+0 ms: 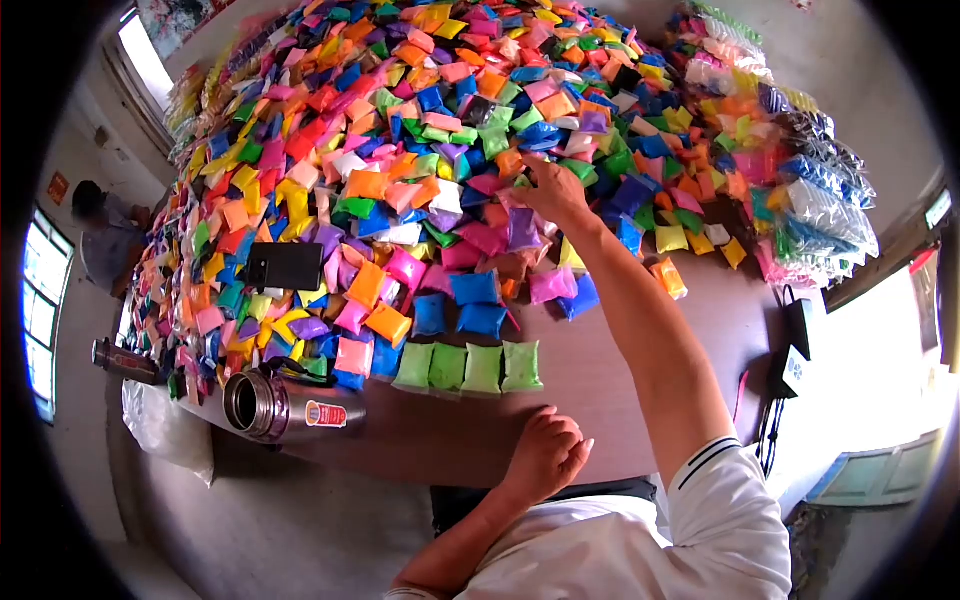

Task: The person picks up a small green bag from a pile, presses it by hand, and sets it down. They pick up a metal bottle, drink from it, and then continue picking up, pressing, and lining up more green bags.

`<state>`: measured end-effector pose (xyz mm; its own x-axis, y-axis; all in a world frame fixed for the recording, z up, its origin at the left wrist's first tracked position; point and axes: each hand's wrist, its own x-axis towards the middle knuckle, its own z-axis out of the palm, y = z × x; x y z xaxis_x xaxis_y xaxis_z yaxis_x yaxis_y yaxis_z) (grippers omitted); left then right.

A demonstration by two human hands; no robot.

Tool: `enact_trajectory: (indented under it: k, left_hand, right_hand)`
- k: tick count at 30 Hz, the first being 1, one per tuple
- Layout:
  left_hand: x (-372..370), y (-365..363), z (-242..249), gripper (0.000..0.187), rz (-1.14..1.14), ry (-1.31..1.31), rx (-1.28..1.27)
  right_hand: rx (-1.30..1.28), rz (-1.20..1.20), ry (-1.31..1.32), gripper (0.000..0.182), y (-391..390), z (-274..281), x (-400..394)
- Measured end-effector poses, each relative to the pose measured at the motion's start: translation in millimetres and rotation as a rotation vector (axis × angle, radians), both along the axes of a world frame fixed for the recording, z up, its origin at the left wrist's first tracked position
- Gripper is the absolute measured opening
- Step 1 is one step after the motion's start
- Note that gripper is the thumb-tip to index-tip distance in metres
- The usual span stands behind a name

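Observation:
My right hand point(556, 192) reaches into a large heap of small coloured packets point(400, 130), fingers apart, next to an orange packet point(509, 163) and a purple packet point(522, 230). No packet shows lifted in it. Near the table's front edge, my left hand point(547, 455) is curled closed, with nothing visible in it. Just beyond that hand, several light green packets lie side by side in a row, the rightmost green packet point(521, 367) closest to it. Behind the row sit blue packets point(481, 320).
A steel flask point(290, 405) without a lid lies at the front left. Behind it, a black phone point(286, 266) rests on packets. Stacks of clear plastic bags point(830, 215) line the right side. Another person point(105, 240) is at the far left. A dark bottle point(125, 360) lies there too.

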<state>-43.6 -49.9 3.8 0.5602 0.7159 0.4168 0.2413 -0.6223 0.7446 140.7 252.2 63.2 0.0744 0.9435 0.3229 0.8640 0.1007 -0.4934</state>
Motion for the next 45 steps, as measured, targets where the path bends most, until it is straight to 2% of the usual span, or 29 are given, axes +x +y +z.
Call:
enact_trajectory:
  k: [1, 2, 6, 9, 10, 12, 13, 16, 20, 22, 26, 28, 29, 32, 34, 37, 41, 43, 45]
  left_hand:
    - [0, 0, 0, 0.013, -0.001, -0.001, 0.0]
    - [0, 1, 1, 0.012, -0.011, 0.027, -0.009]
    - [-2, 0, 1, 0.012, 0.002, 0.038, -0.043]
    - [-3, 0, 2, 0.011, -0.02, 0.032, -0.042]
    - [-3, 1, 3, 0.011, -0.039, 0.032, -0.064]
    - [-4, 3, 5, 0.011, -0.029, 0.02, -0.075]
    - [-4, 3, 6, 0.012, -0.038, 0.007, -0.099]
    - [-3, 3, 10, 0.018, -0.034, -0.051, -0.14]
    - [-4, 5, 6, 0.018, -0.074, -0.116, -0.152]
    - [-6, 1, 2, 0.023, -0.031, -0.081, -0.168]
    - [1, -4, 6, 0.029, 0.065, -0.087, -0.061]
    - [-2, -3, 2, 0.035, 0.052, -0.085, -0.304]
    - [-2, 0, 8, 0.038, 0.016, -0.049, -0.143]
    - [-2, -1, 8, 0.039, 0.024, -0.027, -0.152]
    - [-1, -1, 5, 0.038, 0.045, -0.047, -0.175]
    - [-2, 0, 8, 0.037, 0.013, -0.005, -0.102]
    - [-2, 1, 3, 0.036, -0.053, 0.017, -0.074]
    - [-5, 1, 1, 0.036, -0.056, 0.024, -0.049]
    - [-8, 0, 4, 0.038, -0.011, 0.062, -0.269]
  right_hand:
    - [0.011, 0.028, -0.017, 0.057, -3, -3, 2]
    - [0.014, 0.023, -0.019, 0.057, -5, -5, 3]
    - [0.371, -0.059, 0.299, 0.028, -26, -13, 13]
    - [0.101, 0.056, 1.115, 0.027, -76, -4, 22]
    - [0.019, 0.044, 1.182, 0.026, -102, 3, 23]
    - [-0.173, 0.189, 1.293, 0.026, -153, 3, 28]
    - [-0.216, 0.193, 1.19, 0.027, -175, -6, 32]
    - [-0.36, 0.342, 1.107, 0.03, -241, -2, 33]
    - [-0.368, 0.356, 1.112, 0.028, -289, -12, 33]
    - [-0.452, 0.457, 1.264, 0.028, -304, -19, 29]
    - [-0.476, 0.5, 1.386, 0.028, -319, -34, 16]
    - [-0.427, 0.491, 1.408, 0.03, -325, -34, 9]
    - [-0.459, 0.46, 1.339, 0.03, -328, -33, 9]
    - [-0.478, 0.478, 1.253, 0.03, -332, -34, 3]
    - [-0.436, 0.333, 1.19, 0.024, -336, -38, -1]
    - [-0.271, 0.418, 1.244, 0.02, -336, -58, 0]
    - [-0.248, 0.502, 1.224, 0.018, -338, -59, 2]
    - [-0.287, 0.533, 1.215, 0.024, -337, -60, 3]
    - [-0.265, 0.504, 1.232, 0.026, -338, -52, 0]
